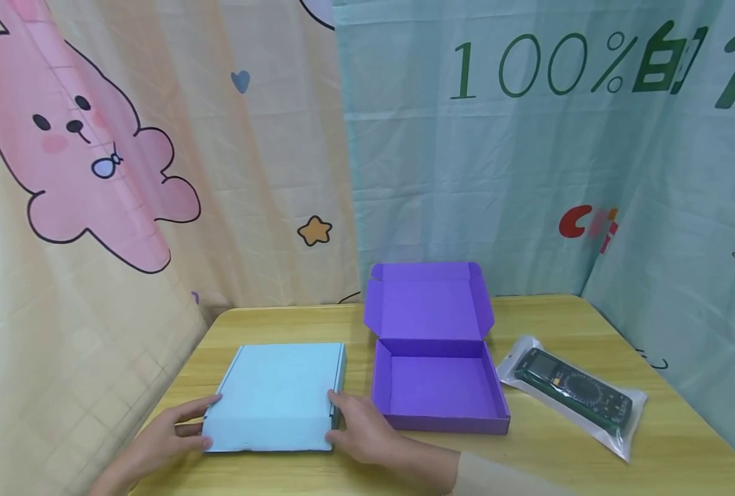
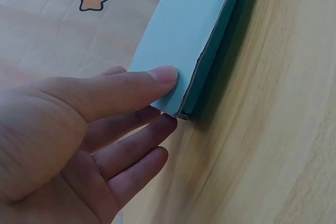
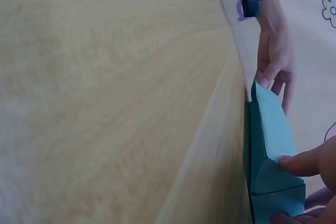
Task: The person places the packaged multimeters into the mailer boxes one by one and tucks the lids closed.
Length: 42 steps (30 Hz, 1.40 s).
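A closed light blue cardboard box [image 1: 280,386] lies flat on the wooden table, between the two hands. At its near left corner, my left hand [image 1: 162,439] grips the edge; the left wrist view shows the thumb on the box's face and the other fingers round the corner. On the opposite side, my right hand [image 1: 367,430] holds the near right corner. Its thumb presses the cardboard in the right wrist view, with fingers along the side wall, partly cut off by the frame.
Right of the blue box stands an open purple box [image 1: 438,386], its lid raised at the back and nothing inside. Farther right lies a multimeter [image 1: 574,389] in a clear plastic bag. Printed curtains [image 1: 268,158] hang round the table [image 1: 293,475].
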Each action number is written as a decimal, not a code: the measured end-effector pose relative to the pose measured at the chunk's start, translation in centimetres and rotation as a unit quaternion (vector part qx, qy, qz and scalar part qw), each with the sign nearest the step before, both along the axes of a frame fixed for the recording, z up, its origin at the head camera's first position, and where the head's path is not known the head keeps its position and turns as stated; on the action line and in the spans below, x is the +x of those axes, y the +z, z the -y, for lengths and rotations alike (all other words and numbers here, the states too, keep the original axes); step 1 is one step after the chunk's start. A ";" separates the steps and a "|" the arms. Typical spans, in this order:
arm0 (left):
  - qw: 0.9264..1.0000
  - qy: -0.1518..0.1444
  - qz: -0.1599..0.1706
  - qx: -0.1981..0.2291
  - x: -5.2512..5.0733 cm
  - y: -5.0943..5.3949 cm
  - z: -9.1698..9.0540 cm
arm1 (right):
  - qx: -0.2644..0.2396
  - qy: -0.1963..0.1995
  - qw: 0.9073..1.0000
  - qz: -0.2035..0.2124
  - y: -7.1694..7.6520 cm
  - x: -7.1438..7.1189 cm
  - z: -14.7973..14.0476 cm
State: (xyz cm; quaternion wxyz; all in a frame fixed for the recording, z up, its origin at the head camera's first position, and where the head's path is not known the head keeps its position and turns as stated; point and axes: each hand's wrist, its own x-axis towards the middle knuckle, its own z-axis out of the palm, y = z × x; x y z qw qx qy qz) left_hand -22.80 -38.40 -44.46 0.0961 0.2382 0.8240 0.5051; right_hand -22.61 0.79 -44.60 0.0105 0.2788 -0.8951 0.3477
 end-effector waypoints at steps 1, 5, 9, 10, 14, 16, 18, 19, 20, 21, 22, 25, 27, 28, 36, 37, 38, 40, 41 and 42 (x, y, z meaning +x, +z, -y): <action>1.000 0.004 -0.002 -0.002 0.0 0.0 0.0 | 0.003 0.000 1.000 -0.003 0.0 0.0 0.0; 1.000 0.022 -0.009 -0.016 -0.1 -0.2 -0.1 | 0.019 -0.001 1.000 -0.021 0.0 0.1 0.1; 0.997 0.056 -0.025 -0.048 -0.3 -0.1 -0.3 | 0.032 0.004 0.998 -0.046 -0.2 0.0 0.1; 0.996 0.068 -0.030 -0.059 -0.3 -0.1 -0.3 | 0.034 0.006 0.998 -0.049 -0.3 0.0 0.1; 0.991 0.098 -0.048 -0.080 -0.4 0.0 -0.7 | 0.064 0.004 0.996 -0.067 -0.3 -0.2 0.4; 0.989 0.113 -0.052 -0.086 -0.3 0.0 -1.0 | 0.089 0.001 0.993 -0.082 -0.3 -0.3 0.6; 0.986 0.124 -0.057 -0.094 -0.4 0.1 -1.2 | 0.112 -0.001 0.989 -0.097 -0.3 -0.4 0.8; 0.985 0.129 -0.060 -0.100 -0.4 0.1 -1.3 | 0.120 -0.001 0.987 -0.103 -0.3 -0.4 0.9; 0.984 0.133 -0.064 -0.104 -0.4 0.1 -1.4 | 0.124 0.000 0.986 -0.109 -0.3 -0.5 0.9; 0.983 0.135 -0.068 -0.107 -0.4 0.1 -1.5 | 0.127 0.001 0.985 -0.116 -0.4 -0.5 1.0; 0.982 0.137 -0.073 -0.111 -0.4 0.1 -1.6 | 0.127 0.001 0.984 -0.122 -0.4 -0.5 1.0; 0.980 0.134 -0.090 -0.112 -0.4 0.2 -1.8 | 0.122 0.002 0.982 -0.141 -0.4 -0.6 1.0; 0.980 0.134 -0.096 -0.108 -0.5 0.2 -1.9 | 0.116 0.004 0.982 -0.152 -0.5 -0.7 1.0; 0.980 0.136 -0.095 -0.106 -0.5 0.2 -1.9 | 0.114 0.004 0.981 -0.156 -0.4 -0.8 1.0; 0.980 0.152 -0.072 -0.105 -0.7 0.5 -2.0 | 0.079 0.012 0.988 -0.130 -0.2 -1.4 0.8; 0.981 0.152 -0.068 -0.102 -0.7 0.5 -2.0 | 0.072 0.010 0.989 -0.127 -0.2 -1.5 0.7; 0.981 0.153 -0.066 -0.101 -0.7 0.5 -2.0 | 0.068 0.009 0.989 -0.127 -0.2 -1.5 0.7; 0.982 0.153 -0.059 -0.098 -0.8 0.5 -1.9 | 0.066 0.007 0.989 -0.131 -0.3 -1.5 0.6; 0.982 0.152 -0.057 -0.097 -0.8 0.5 -1.9 | 0.067 0.008 0.989 -0.134 -0.4 -1.5 0.6; 0.982 0.152 -0.054 -0.096 -0.8 0.4 -1.9 | 0.063 0.009 0.989 -0.133 -0.4 -1.5 0.5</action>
